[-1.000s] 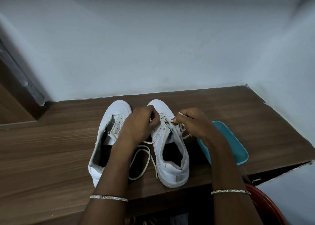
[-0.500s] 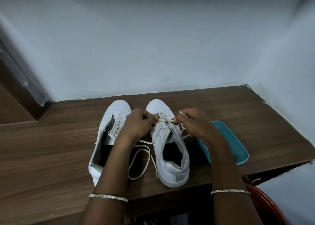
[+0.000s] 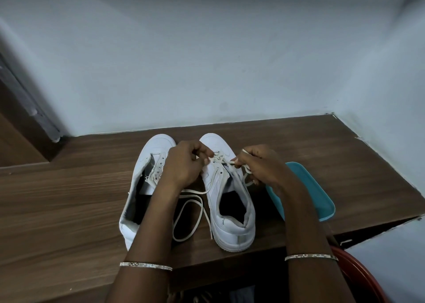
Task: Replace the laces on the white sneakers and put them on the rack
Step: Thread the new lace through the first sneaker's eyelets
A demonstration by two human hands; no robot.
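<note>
Two white sneakers stand side by side on the wooden shelf top (image 3: 69, 199), toes toward the wall. The left sneaker (image 3: 147, 176) has bare eyelets and no lace. On the right sneaker (image 3: 230, 201) a cream lace (image 3: 220, 161) crosses the front eyelets. My left hand (image 3: 184, 164) pinches the lace at the left edge of that sneaker's eyelets. My right hand (image 3: 259, 164) pinches the other lace end at the right edge, with lace looped round its fingers. A loose stretch of the lace (image 3: 190, 215) trails between the two sneakers.
A teal tray (image 3: 315, 194) lies just right of the right sneaker, partly under my right wrist. White walls close the back and right. A red round object (image 3: 358, 277) sits below the shelf's front edge at the lower right.
My left hand has shifted slightly left along the lace. The loose lace stretch between the sneakers has shifted a little. My right hand has barely moved.
</note>
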